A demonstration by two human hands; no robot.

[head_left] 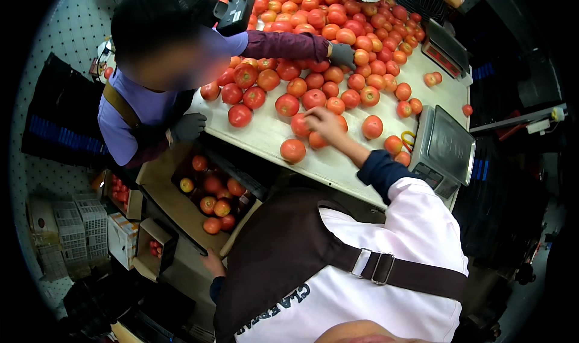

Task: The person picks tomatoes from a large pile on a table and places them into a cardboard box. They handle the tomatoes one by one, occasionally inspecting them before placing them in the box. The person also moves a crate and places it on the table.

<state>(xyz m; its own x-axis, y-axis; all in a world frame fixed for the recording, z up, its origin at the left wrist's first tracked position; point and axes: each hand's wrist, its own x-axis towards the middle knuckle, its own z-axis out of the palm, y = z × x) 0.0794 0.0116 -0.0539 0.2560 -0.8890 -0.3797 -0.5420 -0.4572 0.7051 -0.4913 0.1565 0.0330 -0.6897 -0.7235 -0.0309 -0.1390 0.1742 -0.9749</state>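
Dotted floor (66, 38) shows along the left of the room, beside a pale bench (265, 135) whose far end is heaped with tomatoes (316, 18). At the bench's left edge stands a co-worker (136, 101) in a purple top, one gray glove (342, 54) among the tomatoes, the other (189, 126) at the near left corner. Below the near edge, toward that corner, sits an open brown box (161, 189) with more tomatoes inside. One metal-topped scale (452, 141) fills the near right corner; another (445, 44) is farther up the right edge. Over the near edge comes the person's right hand (326, 126), fingers bent at a red tomato (298, 125) a little in from that edge; I cannot tell whether they grip it. The left hand (212, 263) is at the box's near side, its fingers too hidden to tell open or closed. Smallest is a yellow-and-red loop (408, 139) beside the nearer scale.
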